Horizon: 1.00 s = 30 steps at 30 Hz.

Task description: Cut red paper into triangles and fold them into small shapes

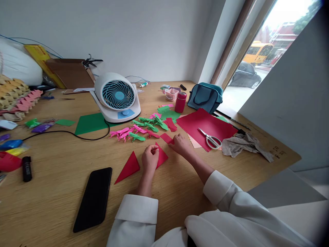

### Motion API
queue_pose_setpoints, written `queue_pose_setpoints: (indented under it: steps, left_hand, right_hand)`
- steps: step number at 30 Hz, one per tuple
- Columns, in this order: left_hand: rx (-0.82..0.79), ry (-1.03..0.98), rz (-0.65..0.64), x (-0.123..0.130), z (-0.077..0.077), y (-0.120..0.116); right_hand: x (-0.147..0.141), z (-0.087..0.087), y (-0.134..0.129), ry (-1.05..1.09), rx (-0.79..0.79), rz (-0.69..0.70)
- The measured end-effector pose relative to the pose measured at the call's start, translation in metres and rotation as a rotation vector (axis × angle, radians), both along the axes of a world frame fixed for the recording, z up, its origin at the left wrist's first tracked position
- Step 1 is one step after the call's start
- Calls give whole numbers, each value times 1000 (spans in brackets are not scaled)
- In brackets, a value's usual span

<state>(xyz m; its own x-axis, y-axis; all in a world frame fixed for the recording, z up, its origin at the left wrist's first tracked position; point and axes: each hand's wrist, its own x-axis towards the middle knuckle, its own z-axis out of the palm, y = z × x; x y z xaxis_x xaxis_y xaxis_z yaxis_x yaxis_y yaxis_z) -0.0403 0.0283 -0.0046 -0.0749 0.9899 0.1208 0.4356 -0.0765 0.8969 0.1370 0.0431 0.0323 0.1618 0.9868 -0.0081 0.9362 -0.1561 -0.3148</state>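
Note:
My left hand [150,157] is closed, its fingertips pinched at the edge of a folded piece of red paper [161,157]. Part of that paper is hidden behind the hand. My right hand [181,144] grips one end of a red paper strip [167,138], just above the table. Left of my left hand lies a red paper triangle [129,167]. Beyond both hands are several folded green paper figures [151,122] and pink ones [123,133]. Two short red strips [171,124] rest beside them.
White-handled scissors [212,141] lie on red sheets [205,125] at the right, near a crumpled grey cloth [240,144]. A fan [118,97], a red flask [180,102] and a blue bag [205,97] stand farther back. A black phone [94,199] lies at front left.

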Motion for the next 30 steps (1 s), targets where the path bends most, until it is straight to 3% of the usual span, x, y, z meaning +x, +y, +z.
queue_pose_setpoints:
  steps: [7,14,19,24,27,30]
  left_hand:
    - [23,38,-18,1,-2,-4]
    - [41,6,-39,1,-6,-4]
    - [49,-18,-51,0,-8,-4]
    - [55,-19,-64,-1,-3,-5]
    - [40,-31,-72,-1,-1,-6]
    - [19,-35,-78,0,-1,-6]
  right_hand:
    - [-3,-11,8,146,52,-20]
    - [6,-11,-2,297,230,-82]
    - [22,-6,34,330,334,-143]
    - [30,-1,83,319,321,-177]
    - [34,-9,89,286,268,-192]
    - [37,-22,75,221,273,-211]
